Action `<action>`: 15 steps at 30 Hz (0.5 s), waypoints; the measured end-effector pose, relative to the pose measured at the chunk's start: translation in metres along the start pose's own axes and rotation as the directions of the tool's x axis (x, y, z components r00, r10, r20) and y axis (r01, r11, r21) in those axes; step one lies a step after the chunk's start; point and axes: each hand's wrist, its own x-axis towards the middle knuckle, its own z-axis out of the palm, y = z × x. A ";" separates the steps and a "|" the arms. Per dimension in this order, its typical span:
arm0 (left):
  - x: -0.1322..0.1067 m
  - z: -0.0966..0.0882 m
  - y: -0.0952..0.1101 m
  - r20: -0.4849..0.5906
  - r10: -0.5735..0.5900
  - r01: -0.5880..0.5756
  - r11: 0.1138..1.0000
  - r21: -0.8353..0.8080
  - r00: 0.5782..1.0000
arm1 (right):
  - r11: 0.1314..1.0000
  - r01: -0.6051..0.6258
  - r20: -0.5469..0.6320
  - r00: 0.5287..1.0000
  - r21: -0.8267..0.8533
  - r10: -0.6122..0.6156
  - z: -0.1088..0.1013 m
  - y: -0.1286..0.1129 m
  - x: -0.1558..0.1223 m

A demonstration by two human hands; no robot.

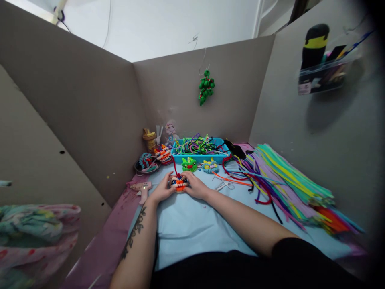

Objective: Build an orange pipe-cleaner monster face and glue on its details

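Head view: two bare forearms reach forward over a counter [186,228] covered in pale blue cloth, with grey board walls on three sides.
Left hand [162,190]: grip closed on the toy's left side, thumb on its front; the forearm is tattooed.
Right hand [196,186]: grip closed on the toy's right side, fingers curled over it.
Toy [179,184]: small orange piece with a row of white teeth, held between both hands low over the cloth at mid-counter.
Red stem [174,163]: rises from the toy's top toward the tray.
Green figure [189,164]: just behind the hands, in front of the tray.
Blue figure [209,165]: beside the green figure, to its right.
Tray [180,159]: blue, full of mixed stems, by the back wall.
Scissors [224,185]: near the right hand, on its right.
Glue gun [142,188]: left of the left hand, on a purple sheet.
Stem bundle [288,180]: many colours, fanned along the right wall.
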 end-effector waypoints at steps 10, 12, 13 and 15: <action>0.003 0.002 -0.008 -0.011 -0.014 0.014 0.999 -0.047 1.000 | 0.947 0.156 0.005 0.987 -0.282 -0.161 -0.016 -0.011 -0.013; 0.004 0.003 -0.009 -0.011 -0.019 0.018 0.998 -0.068 1.000 | 0.939 0.149 0.006 0.988 -0.311 -0.155 -0.015 -0.011 -0.013; 0.004 0.003 -0.009 -0.013 -0.023 0.022 0.997 -0.079 1.000 | 0.935 0.147 0.012 0.988 -0.322 -0.152 -0.014 -0.011 -0.013; 0.004 0.004 -0.009 -0.023 -0.033 0.031 0.995 -0.100 0.999 | 0.929 0.147 0.024 0.989 -0.339 -0.148 -0.013 -0.010 -0.012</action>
